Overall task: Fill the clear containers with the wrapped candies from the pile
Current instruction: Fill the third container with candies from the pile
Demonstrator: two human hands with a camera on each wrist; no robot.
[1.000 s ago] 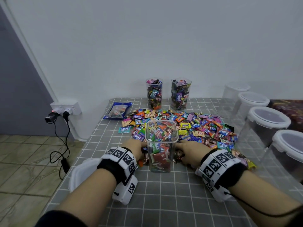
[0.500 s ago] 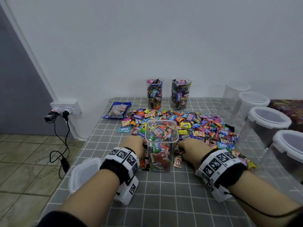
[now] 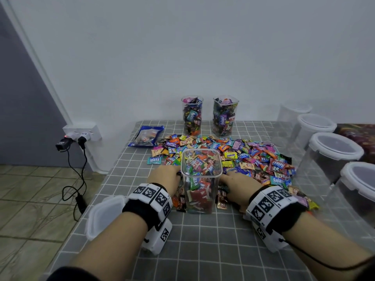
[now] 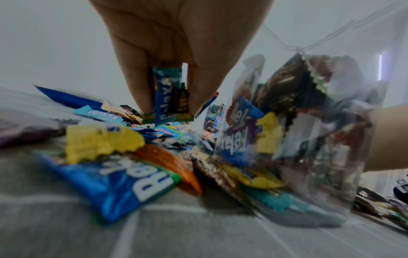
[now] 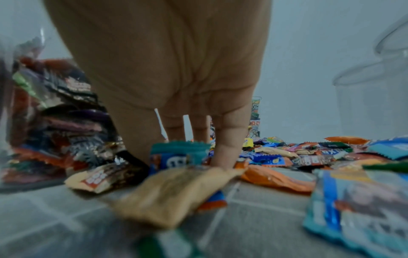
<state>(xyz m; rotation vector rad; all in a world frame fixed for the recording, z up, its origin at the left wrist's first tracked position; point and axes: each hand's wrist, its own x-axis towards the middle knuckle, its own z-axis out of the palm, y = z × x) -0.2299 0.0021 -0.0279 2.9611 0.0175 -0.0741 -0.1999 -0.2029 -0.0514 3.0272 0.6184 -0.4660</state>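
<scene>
The left hand [image 4: 176, 52] pinches wrapped candies [image 4: 167, 97] beside the clear container [image 3: 199, 179]; right hand [image 3: 237, 184] rests loosely spread on the pile [image 3: 253, 157].

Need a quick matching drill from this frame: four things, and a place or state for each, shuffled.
Things:
1. left hand
2. near container
3. blue bag
4. loose lid

Places or states:
A. at the table's near left edge, by the left wrist
B. between the two hands, partly filled, uncovered
C. pinching wrapped candies
D. flat on the table, left of the pile

Pairs: 1-C, 2-B, 3-D, 4-A
</scene>
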